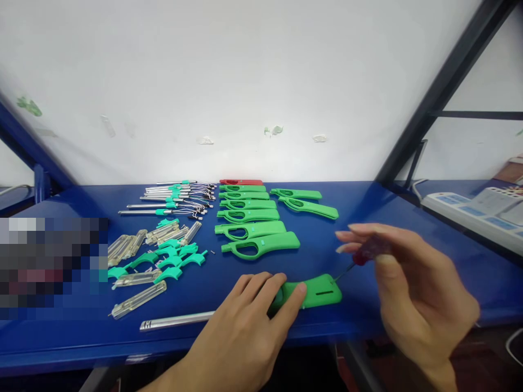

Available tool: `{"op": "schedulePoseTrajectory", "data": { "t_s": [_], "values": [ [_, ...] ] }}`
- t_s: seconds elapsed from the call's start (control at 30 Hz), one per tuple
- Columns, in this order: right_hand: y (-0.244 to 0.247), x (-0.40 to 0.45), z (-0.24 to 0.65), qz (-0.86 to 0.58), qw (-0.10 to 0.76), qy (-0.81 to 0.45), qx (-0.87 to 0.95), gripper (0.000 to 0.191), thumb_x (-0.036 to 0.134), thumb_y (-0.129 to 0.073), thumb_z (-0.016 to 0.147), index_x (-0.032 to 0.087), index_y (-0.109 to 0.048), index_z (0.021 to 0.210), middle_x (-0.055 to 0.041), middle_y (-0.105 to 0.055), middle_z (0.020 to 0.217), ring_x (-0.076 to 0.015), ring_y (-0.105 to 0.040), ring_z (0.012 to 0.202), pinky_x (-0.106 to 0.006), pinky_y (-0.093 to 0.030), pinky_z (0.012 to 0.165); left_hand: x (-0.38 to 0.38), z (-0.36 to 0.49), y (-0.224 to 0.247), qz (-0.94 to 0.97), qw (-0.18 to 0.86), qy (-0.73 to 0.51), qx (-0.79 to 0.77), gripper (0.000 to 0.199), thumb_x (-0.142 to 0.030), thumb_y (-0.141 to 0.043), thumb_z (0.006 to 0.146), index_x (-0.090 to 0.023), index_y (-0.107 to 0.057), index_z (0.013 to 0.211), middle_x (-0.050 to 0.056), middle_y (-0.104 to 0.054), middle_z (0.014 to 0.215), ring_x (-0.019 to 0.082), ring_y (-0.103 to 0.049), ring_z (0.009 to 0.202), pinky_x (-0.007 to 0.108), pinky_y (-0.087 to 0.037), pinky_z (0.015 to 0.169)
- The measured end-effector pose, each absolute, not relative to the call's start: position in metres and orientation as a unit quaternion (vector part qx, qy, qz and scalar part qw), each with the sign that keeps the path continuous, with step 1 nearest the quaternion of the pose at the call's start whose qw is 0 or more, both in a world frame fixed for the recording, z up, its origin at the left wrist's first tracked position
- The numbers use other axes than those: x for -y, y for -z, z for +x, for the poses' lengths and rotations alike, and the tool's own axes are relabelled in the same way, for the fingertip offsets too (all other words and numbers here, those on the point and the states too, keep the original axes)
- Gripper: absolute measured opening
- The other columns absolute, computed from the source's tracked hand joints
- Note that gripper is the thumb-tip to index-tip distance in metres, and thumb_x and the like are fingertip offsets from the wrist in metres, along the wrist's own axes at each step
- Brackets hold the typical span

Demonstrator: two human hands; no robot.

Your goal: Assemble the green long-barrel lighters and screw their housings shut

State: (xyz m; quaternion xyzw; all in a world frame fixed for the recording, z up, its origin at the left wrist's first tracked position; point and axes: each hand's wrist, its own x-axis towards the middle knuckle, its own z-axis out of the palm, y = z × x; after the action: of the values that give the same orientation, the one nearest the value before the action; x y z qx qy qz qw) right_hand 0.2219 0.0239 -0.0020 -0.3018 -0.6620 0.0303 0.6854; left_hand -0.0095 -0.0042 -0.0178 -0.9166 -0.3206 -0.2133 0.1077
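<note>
My left hand [249, 326] presses a long-necked green lighter [314, 291] down against the blue tabletop near its front edge. The lighter's silver tube [177, 320] sticks out to the left from beneath that hand, and its handle, with a dark slot, shows on the right. In my right hand [420, 294] is a screwdriver [370, 250] with a dark red handle, gripped between thumb and fingers. Its thin shaft slants down to the left, and the tip is at the upper right edge of the lighter's handle. My left hand hides the lighter's middle.
Several green handle shells [261, 242] and a red one [241, 182] lie in rows at the back. To their left are metal tubes with wires [155, 206], clear fuel tanks [139, 299] and teal triggers [169, 261]. Blue-and-white printed sheets [469, 218] lie at right.
</note>
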Motion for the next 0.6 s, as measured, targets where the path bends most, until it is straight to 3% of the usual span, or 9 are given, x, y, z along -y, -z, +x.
{"op": "schedulePoseTrajectory", "data": {
  "t_s": [0.1, 0.27, 0.43, 0.6],
  "values": [
    [0.0025, -0.0235, 0.2197, -0.311, 0.689, -0.046, 0.653, 0.048, 0.005, -0.065, 0.101, 0.034, -0.074, 0.137, -0.0029, -0.078, 0.118, -0.0214, -0.078, 0.091, -0.039, -0.065, 0.070, 0.0041, -0.0088, 0.0180, -0.917, 0.110, 0.212, 0.321, 0.053, -0.005, -0.053, 0.099, -0.013, -0.056, 0.152, 0.019, -0.072, 0.134, 0.037, -0.072, 0.116, 0.056, -0.067, 0.089],
    [0.0021, -0.0299, 0.2272, -0.300, 0.702, -0.006, 0.646, 0.056, 0.005, -0.084, 0.086, 0.035, -0.076, 0.132, 0.0000, -0.066, 0.100, -0.0166, -0.067, 0.079, -0.036, -0.059, 0.065, 0.0041, -0.0094, 0.0185, -0.918, 0.104, 0.207, 0.323, 0.054, -0.004, -0.052, 0.099, -0.013, -0.055, 0.153, 0.019, -0.072, 0.136, 0.037, -0.072, 0.117, 0.057, -0.067, 0.089],
    [0.0041, -0.0238, 0.2272, -0.324, 0.670, -0.022, 0.668, 0.038, 0.015, -0.062, 0.105, 0.030, -0.073, 0.137, -0.0064, -0.074, 0.114, -0.0220, -0.074, 0.090, -0.038, -0.061, 0.066, 0.0046, -0.0102, 0.0195, -0.918, 0.106, 0.210, 0.320, 0.053, -0.005, -0.052, 0.100, -0.013, -0.056, 0.152, 0.019, -0.072, 0.135, 0.038, -0.072, 0.116, 0.057, -0.067, 0.089],
    [0.0055, -0.0269, 0.2273, -0.297, 0.704, -0.030, 0.644, 0.055, 0.004, -0.077, 0.091, 0.032, -0.071, 0.139, -0.0027, -0.075, 0.110, -0.0195, -0.074, 0.082, -0.038, -0.063, 0.069, 0.0045, -0.0089, 0.0195, -0.917, 0.103, 0.213, 0.321, 0.053, -0.005, -0.051, 0.100, -0.013, -0.056, 0.152, 0.019, -0.072, 0.135, 0.038, -0.072, 0.116, 0.057, -0.067, 0.088]
  ]
}}
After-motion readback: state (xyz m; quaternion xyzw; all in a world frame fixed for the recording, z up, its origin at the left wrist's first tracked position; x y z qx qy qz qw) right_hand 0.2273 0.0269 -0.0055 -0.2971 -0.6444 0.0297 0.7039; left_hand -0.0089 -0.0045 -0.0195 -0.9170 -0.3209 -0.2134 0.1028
